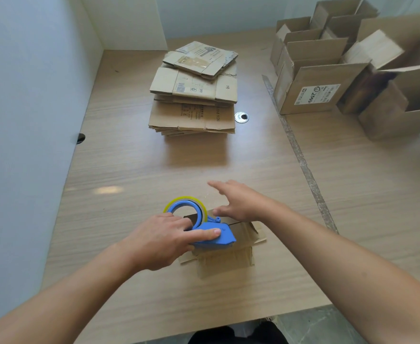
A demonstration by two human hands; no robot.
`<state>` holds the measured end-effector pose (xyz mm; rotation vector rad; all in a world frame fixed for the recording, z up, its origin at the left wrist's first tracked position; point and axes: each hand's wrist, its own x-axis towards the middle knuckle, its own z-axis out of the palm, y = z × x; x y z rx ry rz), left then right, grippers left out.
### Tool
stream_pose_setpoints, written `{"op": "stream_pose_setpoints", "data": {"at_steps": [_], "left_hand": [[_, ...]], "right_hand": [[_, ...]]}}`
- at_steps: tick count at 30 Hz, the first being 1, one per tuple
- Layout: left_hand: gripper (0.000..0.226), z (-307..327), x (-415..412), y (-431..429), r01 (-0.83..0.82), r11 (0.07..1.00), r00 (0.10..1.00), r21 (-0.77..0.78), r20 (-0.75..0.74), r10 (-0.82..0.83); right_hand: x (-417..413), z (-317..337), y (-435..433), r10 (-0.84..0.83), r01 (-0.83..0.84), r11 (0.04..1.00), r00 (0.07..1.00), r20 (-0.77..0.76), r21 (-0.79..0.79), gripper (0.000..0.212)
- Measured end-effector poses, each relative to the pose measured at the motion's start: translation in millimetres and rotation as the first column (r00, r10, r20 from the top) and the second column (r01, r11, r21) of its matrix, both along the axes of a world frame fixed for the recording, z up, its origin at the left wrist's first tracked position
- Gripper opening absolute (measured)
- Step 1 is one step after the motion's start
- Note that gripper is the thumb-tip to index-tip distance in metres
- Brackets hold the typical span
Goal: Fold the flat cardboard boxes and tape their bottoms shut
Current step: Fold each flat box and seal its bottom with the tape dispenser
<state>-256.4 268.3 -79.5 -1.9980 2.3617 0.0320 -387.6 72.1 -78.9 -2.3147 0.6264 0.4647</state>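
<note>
A small cardboard box stands on the wooden table near me, its bottom flaps facing up. My left hand grips a blue tape dispenser with a yellow-edged tape roll and holds it on the box's flaps. My right hand hovers just behind the box with fingers spread and straight, holding nothing. A stack of flat cardboard boxes lies farther back in the middle of the table.
Several folded open boxes stand at the back right on an adjoining table. A metal strip marks the seam between tables. A round cable grommet sits beside the flat stack. White walls enclose the left and back.
</note>
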Motion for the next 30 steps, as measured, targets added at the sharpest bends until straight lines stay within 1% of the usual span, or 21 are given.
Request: {"op": "stream_pose_setpoints", "data": {"at_steps": [1,2,3,5,6,7,10,14,18,22,25,27,30], "left_hand": [[0.085,0,0,0,0.003,1.0,1.0,0.001,-0.004,-0.003],[0.082,0,1,0,0.001,1.0,1.0,0.008,-0.012,-0.001],[0.08,-1,1,-1,-0.006,1.0,1.0,0.014,-0.02,0.006],[0.079,-2,1,0,-0.018,1.0,1.0,0.014,-0.022,0.019],[0.079,-3,1,0,-0.023,1.0,1.0,0.017,-0.02,0.023],[0.08,-3,1,0,-0.027,0.999,0.999,0.019,-0.019,0.028],[0.081,-3,1,-1,-0.05,0.998,0.998,0.025,-0.022,0.05],[0.081,-5,0,-1,-0.069,0.997,0.997,0.034,-0.032,0.07],[0.084,-3,0,-5,-0.099,0.993,0.994,0.059,-0.044,0.102],[0.083,-4,1,-3,-0.091,0.995,0.994,0.049,-0.052,0.094],[0.083,-2,-1,-2,-0.099,0.994,0.994,0.051,-0.034,0.101],[0.084,-2,1,-4,-0.092,0.994,0.994,0.065,-0.048,0.095],[0.089,-4,1,-4,-0.098,0.991,0.99,0.092,-0.09,0.107]], "right_hand": [[3,-3,1,-0.007,0.006,1.0,0.999,0.034,0.026,0.079],[6,-6,2,0.008,-0.01,0.999,0.998,0.055,0.043,0.077],[9,-8,2,0.044,-0.047,0.998,0.996,0.075,0.039,0.068],[14,-11,0,0.116,-0.113,0.993,0.989,0.091,-0.032,0.036],[16,-11,0,0.134,-0.127,0.989,0.987,0.093,-0.081,0.024],[16,-11,-1,0.147,-0.134,0.982,0.985,0.093,-0.13,0.019],[13,-5,3,0.189,-0.171,0.959,0.98,0.057,-0.227,0.018],[4,7,9,0.198,-0.172,0.951,0.977,0.077,-0.258,0.02],[-6,21,12,0.171,-0.144,0.969,0.977,0.124,-0.203,0.021],[-23,24,8,0.169,-0.15,0.983,0.967,0.193,-0.11,0.022],[-36,21,4,0.16,-0.139,0.985,0.954,0.254,-0.097,0.021],[-41,19,2,0.133,-0.121,0.991,0.957,0.257,-0.064,0.02],[-44,14,-2,0.08,-0.079,0.997,0.975,0.209,-0.014,0.019]]}}
